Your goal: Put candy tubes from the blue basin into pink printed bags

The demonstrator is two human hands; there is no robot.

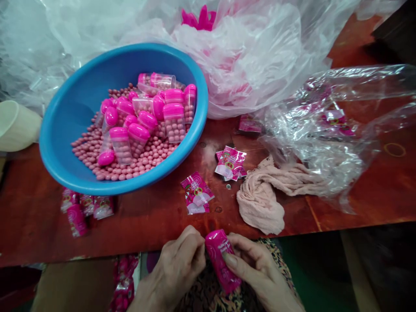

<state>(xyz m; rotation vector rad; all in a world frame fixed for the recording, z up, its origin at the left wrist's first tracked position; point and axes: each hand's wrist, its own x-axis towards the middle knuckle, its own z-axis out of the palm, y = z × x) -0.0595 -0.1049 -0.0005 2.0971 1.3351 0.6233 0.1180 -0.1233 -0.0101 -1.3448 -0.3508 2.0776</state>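
Observation:
My right hand (256, 268) grips a small candy container in a printed pink sleeve (222, 260), with the thumb across its front. The container is tilted, held above my lap at the table's front edge. Close against its left side is my left hand (180, 262), fingers curled into a pinch; what they hold, if anything, is hidden. Just beyond lies a flat pink printed sleeve (197, 193), with a small stack of sleeves (230, 163) to its right. A blue basin (52, 147) holds loose pink candy balls (152, 158) and several clear, pink-capped containers (121, 145).
Several sleeved containers (77, 220) lie below the basin at left. A crumpled beige cloth (261, 203) and a clear plastic bag (312, 138) are on the right. White plastic bags (260, 56) fill the back. A white cup (17, 128) stands at far left.

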